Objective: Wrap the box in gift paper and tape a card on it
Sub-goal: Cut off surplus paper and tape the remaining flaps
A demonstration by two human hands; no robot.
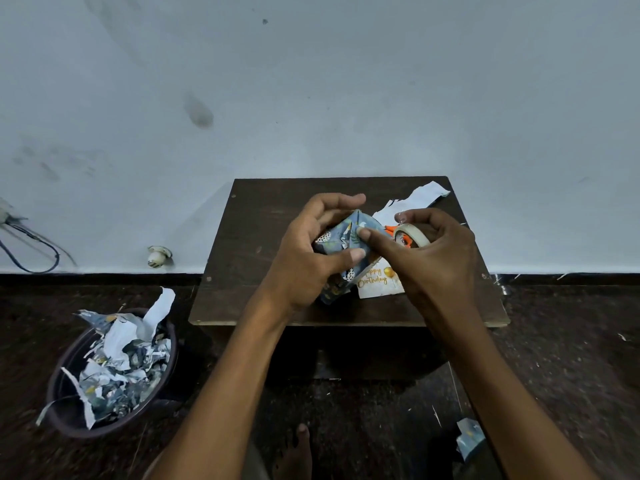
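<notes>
The box point(346, 244), covered in blue patterned gift paper, is held above the middle of the dark surface point(256, 220). It is gripped by the left hand point(311, 251), fingers curled over its far edge and thumb on its near side. A roll of tape point(414, 233) is held by the right hand point(433, 251), whose index finger presses on the paper. A birthday card point(375, 280) lies just under the box, near the front edge. Bare surface is seen at the left. A basin point(62, 386) of paper scraps stands on the floor, left.
</notes>
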